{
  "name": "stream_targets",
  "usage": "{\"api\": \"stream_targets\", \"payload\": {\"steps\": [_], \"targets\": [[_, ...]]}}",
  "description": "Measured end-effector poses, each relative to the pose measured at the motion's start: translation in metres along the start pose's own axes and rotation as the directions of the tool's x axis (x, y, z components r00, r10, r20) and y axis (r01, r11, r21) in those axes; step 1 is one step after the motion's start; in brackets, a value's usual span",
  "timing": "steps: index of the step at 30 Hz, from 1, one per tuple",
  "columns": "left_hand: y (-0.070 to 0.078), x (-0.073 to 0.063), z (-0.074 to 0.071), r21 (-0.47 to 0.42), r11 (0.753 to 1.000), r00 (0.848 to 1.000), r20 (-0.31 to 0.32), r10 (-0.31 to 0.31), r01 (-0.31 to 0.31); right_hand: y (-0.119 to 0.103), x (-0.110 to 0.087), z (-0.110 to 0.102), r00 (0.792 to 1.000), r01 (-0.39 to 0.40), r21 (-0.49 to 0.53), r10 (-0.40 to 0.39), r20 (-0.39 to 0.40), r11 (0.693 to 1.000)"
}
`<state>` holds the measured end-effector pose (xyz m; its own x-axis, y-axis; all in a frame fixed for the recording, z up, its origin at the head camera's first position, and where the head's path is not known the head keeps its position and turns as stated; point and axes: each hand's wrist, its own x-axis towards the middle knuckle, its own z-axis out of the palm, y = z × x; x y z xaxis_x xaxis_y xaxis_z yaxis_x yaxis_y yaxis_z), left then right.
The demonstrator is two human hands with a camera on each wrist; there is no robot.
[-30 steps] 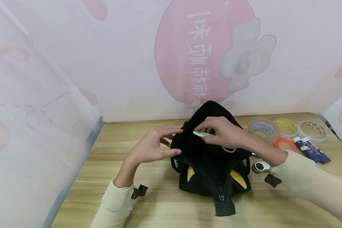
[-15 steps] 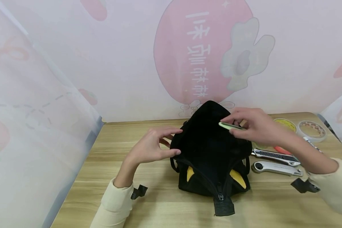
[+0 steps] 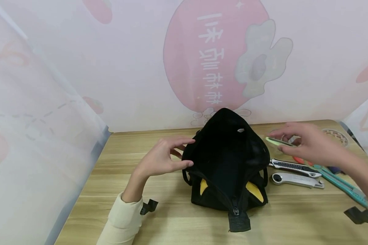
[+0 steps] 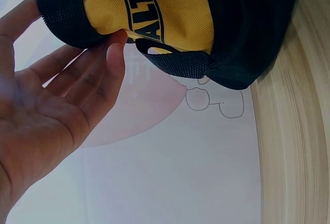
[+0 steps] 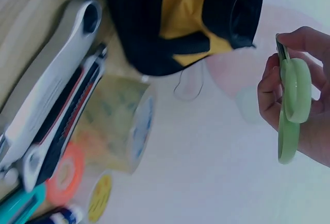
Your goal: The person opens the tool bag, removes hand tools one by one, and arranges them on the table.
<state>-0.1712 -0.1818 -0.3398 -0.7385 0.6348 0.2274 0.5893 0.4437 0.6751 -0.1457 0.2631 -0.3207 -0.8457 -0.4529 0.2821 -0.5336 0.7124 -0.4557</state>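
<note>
A black-and-yellow tool bag stands unzipped with its mouth gaping towards me. At the left side of its rim is my left hand, thumb and fingers extended and spread, fingertips touching the fabric. The left wrist view shows the palm beside the yellow panel, which bears black lettering. My right hand is held in the air right of the bag. It pinches a pair of scissors with pale green handles; the thumb and fingers cover most of the blades, and the handle loops point back along the palm.
Right of the bag lie a silver utility knife, a black-and-silver cutter and a teal cutter. A wide clear tape roll and an orange tape roll stand near them. A printed cloth hangs behind the table.
My right hand has come out of the bag's mouth and moved right with the scissors, uncovering the knives. The left hand has stayed at the rim.
</note>
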Motion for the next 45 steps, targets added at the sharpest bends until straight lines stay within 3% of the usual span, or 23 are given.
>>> {"api": "stream_targets", "payload": {"steps": [5,14,22,26,30,33,36,40,45], "targets": [[-0.001,0.0,0.0,0.004,1.0,1.0,-0.001,0.002,-0.002,0.022,-0.019,-0.006,0.997,-0.079,-0.073,0.078,-0.007,0.994],[-0.001,0.0,-0.001,-0.016,1.0,1.0,0.0,0.002,-0.002,0.057,-0.054,-0.007,0.987,-0.162,-0.111,0.16,-0.03,0.98],[-0.001,0.001,0.0,0.002,1.0,1.0,0.004,0.003,-0.003,0.091,-0.082,-0.001,0.964,-0.266,-0.048,0.265,-0.015,0.963],[-0.002,0.001,0.0,-0.005,1.0,1.0,0.006,0.004,-0.004,0.103,-0.095,0.007,0.971,-0.238,0.009,0.238,-0.035,0.971],[-0.002,0.001,0.0,-0.005,1.0,1.0,0.004,0.008,-0.008,0.113,-0.104,0.015,0.984,-0.166,-0.039,0.163,-0.066,0.985],[-0.002,0.001,0.001,-0.004,1.0,1.0,0.002,0.007,-0.007,0.121,-0.11,0.017,0.982,-0.178,-0.058,0.174,-0.072,0.982],[-0.002,0.001,0.0,-0.003,1.0,1.0,-0.001,0.004,-0.004,0.131,-0.117,0.016,0.972,-0.231,-0.054,0.228,-0.057,0.972],[-0.001,0.001,0.0,0.0,1.0,1.0,-0.002,-0.001,0.001,0.147,-0.124,0.013,0.941,-0.338,-0.066,0.337,-0.021,0.939],[-0.001,0.001,0.0,-0.002,1.0,1.0,0.0,0.001,-0.001,0.163,-0.136,0.012,0.915,-0.403,-0.026,0.402,-0.024,0.915]]}}
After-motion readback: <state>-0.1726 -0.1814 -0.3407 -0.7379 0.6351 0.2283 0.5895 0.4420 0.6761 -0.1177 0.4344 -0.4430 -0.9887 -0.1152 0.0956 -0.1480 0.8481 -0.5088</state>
